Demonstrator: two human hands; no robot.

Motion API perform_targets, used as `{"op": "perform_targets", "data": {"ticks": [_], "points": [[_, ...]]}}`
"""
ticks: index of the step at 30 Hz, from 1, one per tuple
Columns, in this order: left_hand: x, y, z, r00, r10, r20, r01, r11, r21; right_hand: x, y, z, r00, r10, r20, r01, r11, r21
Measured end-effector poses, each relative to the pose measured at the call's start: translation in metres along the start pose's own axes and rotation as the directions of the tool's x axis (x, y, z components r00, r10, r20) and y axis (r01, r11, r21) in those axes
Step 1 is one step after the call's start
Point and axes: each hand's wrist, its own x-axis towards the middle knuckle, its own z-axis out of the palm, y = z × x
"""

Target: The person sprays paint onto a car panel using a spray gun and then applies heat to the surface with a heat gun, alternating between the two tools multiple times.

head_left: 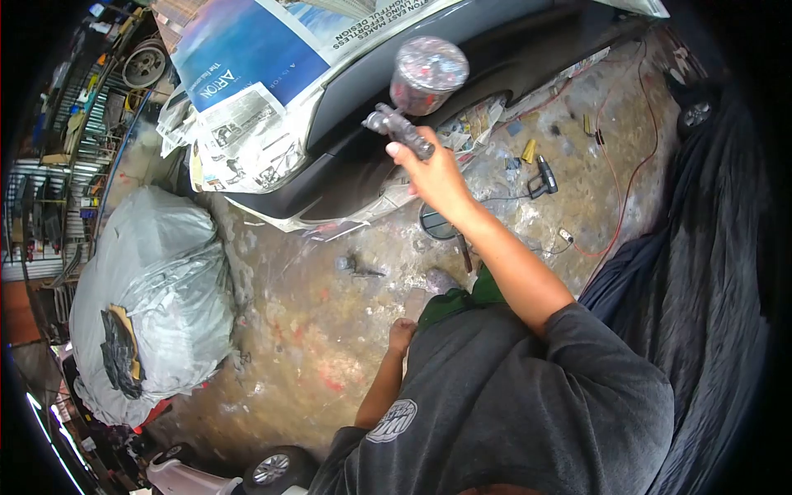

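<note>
A spray gun (400,130) with a paint-spattered cup (431,74) on it is gripped in my right hand (439,175), my arm stretched forward. The gun is in front of a dark grey car panel (346,120), whose surroundings are covered with newspaper (239,132). Whether the gun touches the panel cannot be told. Down beside my body, my left hand (402,333) hangs with its fingers curled, and nothing shows in it.
A grey-covered bulky object (157,289) stands at the left. On the floor lie a heat gun (543,178), a second gun-shaped tool (357,266) and a red hose (631,194). Dark cloth (701,289) hangs at the right. Shelves (74,132) line the upper left.
</note>
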Motion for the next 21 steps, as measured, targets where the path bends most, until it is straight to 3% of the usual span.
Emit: {"op": "perform_targets", "data": {"ticks": [1, 4, 8, 11, 21], "points": [[0.001, 0.004, -0.001, 1.000, -0.005, 0.018, 0.006, 1.000, -0.015, 0.005, 0.007, 0.002, 0.998, -0.051, -0.049, 0.053, 0.998, 0.047], [0.006, 0.006, -0.005, 0.998, -0.018, 0.059, 0.022, 0.997, -0.070, 0.007, 0.002, -0.002, 1.000, -0.004, -0.031, 0.005, 0.999, 0.037], [0.001, 0.024, -0.003, 0.995, -0.096, 0.038, 0.101, 0.981, -0.167, 0.011, -0.010, -0.001, 0.994, 0.004, 0.111, -0.009, 0.999, 0.040], [0.008, 0.023, -0.003, 0.997, -0.072, 0.016, 0.073, 0.994, -0.081, 0.018, -0.009, -0.003, 0.991, -0.010, 0.136, 0.011, 1.000, -0.005], [0.023, -0.033, -0.012, 0.998, -0.053, 0.042, 0.055, 0.996, -0.064, 0.068, -0.028, -0.084, 0.962, -0.088, -0.257, 0.060, 0.991, -0.116]]}}
